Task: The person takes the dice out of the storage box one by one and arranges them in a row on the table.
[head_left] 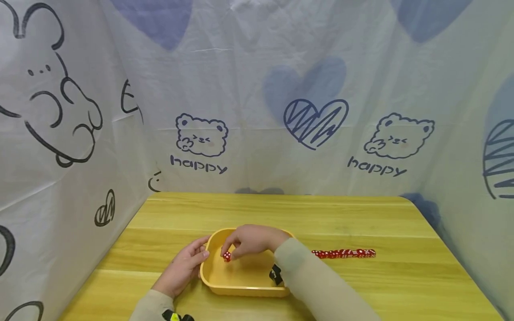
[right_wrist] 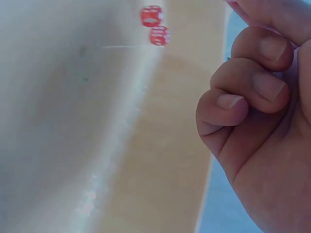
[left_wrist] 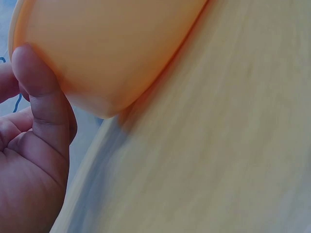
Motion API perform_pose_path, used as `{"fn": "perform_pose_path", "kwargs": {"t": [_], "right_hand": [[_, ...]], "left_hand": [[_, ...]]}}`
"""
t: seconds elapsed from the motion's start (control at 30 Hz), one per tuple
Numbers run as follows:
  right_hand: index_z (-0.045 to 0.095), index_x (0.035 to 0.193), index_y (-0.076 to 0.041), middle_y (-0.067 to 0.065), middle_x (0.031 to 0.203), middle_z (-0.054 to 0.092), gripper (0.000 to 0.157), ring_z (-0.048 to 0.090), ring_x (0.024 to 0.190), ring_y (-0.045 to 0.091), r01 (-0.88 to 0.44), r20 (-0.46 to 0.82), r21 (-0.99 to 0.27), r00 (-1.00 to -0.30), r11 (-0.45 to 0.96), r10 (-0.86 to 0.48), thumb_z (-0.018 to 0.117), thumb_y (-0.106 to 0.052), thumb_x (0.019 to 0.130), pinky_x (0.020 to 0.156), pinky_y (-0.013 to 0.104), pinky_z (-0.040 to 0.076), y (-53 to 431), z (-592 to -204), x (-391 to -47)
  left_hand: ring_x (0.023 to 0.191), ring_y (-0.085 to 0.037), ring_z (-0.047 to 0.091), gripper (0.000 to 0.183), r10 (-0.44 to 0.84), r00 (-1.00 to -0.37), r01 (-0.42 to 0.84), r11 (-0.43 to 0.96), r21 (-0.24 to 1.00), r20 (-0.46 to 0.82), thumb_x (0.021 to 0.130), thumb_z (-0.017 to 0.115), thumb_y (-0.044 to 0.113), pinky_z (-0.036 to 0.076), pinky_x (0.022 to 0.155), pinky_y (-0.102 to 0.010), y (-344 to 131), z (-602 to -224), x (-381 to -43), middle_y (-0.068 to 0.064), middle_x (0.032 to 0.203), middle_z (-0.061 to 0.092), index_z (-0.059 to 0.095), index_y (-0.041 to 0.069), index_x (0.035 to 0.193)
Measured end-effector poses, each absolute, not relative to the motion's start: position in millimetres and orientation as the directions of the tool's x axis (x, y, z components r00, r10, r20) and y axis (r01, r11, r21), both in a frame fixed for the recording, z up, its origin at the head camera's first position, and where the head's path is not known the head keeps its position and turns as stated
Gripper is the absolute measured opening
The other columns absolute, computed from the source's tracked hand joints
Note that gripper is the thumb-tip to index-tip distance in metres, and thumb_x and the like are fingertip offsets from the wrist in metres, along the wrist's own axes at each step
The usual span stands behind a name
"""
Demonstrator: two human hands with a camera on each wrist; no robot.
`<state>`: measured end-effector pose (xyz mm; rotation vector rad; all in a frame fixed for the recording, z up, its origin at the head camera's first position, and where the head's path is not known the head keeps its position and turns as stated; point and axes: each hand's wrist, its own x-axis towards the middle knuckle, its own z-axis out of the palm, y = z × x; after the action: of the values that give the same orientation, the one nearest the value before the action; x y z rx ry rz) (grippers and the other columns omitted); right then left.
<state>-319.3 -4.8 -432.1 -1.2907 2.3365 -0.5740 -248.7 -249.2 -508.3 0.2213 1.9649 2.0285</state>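
A yellow plastic tray [head_left: 245, 290] sits on the table in front of me. My left hand [head_left: 185, 267] grips its left rim, and the left wrist view shows the thumb [left_wrist: 36, 73] against the tray wall [left_wrist: 112, 48]. Inside the tray, my right hand [head_left: 254, 238] pinches a red die [head_left: 226, 256] with white dots between thumb and index finger. The other fingers [right_wrist: 265, 87] are curled toward the palm in the right wrist view. Two blurred red dice [right_wrist: 151, 16] show there too; I cannot tell where they lie. My right forearm hides part of the tray.
To the right of the tray, a row of red dice [head_left: 345, 253] lies on the wooden table [head_left: 361, 223], its left end hidden by my right sleeve [head_left: 317, 281]. A white curtain [head_left: 249, 147] with printed drawings stands behind the table and along both sides.
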Motion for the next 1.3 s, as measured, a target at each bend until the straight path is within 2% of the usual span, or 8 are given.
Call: {"fn": "perform_pose_path", "kwargs": {"t": [0.27,0.57,0.87,1.13,1.2,1.3], "right_hand": [[0.077,0.118,-0.025,-0.008,0.075,0.059,0.024,0.051,0.067,0.007,-0.675,-0.105,-0.535,-0.543,0.508,-0.833,0.071,-0.022,0.094,0.06,0.023,0.045,11.7,-414.8,-318.0],[0.075,0.12,-0.023,-0.007,0.076,0.058,0.024,0.051,0.068,0.01,-0.656,-0.041,-0.552,-0.594,0.514,-0.803,0.068,-0.021,0.098,0.06,0.024,0.044,39.1,-404.0,-321.3],[0.074,0.12,-0.025,-0.009,0.08,0.061,0.022,0.05,0.068,0.01,-0.655,0.006,-0.536,-0.634,0.533,-0.774,0.066,-0.022,0.099,0.061,0.026,0.044,70.8,-400.8,-319.9],[0.073,0.121,-0.025,-0.016,0.106,0.067,0.022,0.057,0.081,0.011,-0.603,0.046,-0.559,-0.708,0.569,-0.705,0.065,-0.027,0.1,0.074,0.031,0.052,104.6,-406.5,-315.5],[0.072,0.122,-0.025,-0.015,0.105,0.066,0.023,0.056,0.08,0.011,-0.583,0.054,-0.559,-0.735,0.589,-0.676,0.066,-0.028,0.1,0.073,0.032,0.051,114.9,-410.1,-314.2],[0.071,0.123,-0.026,-0.012,0.088,0.062,0.024,0.052,0.073,0.011,-0.547,0.053,-0.556,-0.775,0.626,-0.63,0.066,-0.029,0.1,0.066,0.03,0.047,130.6,-414.6,-311.1]], "left_hand": [[0.089,-0.025,0.061,0.057,0.323,-0.941,-0.113,-0.019,0.993,-0.101,0.108,0.049,0.015,0.056,0.066,-0.028,-247.4,-506.5,-247.0,-0.024,0.121,0.048,0.026,0.002,0.158],[0.081,-0.018,0.058,0.06,0.315,-0.944,-0.115,-0.028,0.993,-0.1,0.107,0.053,0.02,0.053,0.062,-0.024,-248.6,-507.4,-247.8,-0.018,0.114,0.049,0.027,0.003,0.158],[0.081,-0.019,0.057,0.059,0.31,-0.945,-0.114,-0.02,0.993,-0.102,0.107,0.052,0.019,0.053,0.062,-0.024,-249.0,-507.1,-247.4,-0.02,0.115,0.049,0.028,0.003,0.158],[0.08,-0.018,0.057,0.059,0.31,-0.946,-0.105,-0.018,0.994,-0.094,0.107,0.053,0.021,0.052,0.062,-0.024,-250.4,-508.5,-248.0,-0.021,0.115,0.049,0.029,0.003,0.157],[0.081,-0.019,0.058,0.059,0.314,-0.945,-0.105,-0.018,0.994,-0.094,0.107,0.053,0.022,0.053,0.062,-0.025,-250.6,-509.1,-248.6,-0.022,0.116,0.049,0.028,0.004,0.158],[0.083,-0.02,0.059,0.06,0.317,-0.944,-0.108,-0.021,0.994,-0.095,0.107,0.053,0.021,0.054,0.063,-0.025,-250.7,-509.2,-248.7,-0.023,0.118,0.05,0.028,0.004,0.158]]}}
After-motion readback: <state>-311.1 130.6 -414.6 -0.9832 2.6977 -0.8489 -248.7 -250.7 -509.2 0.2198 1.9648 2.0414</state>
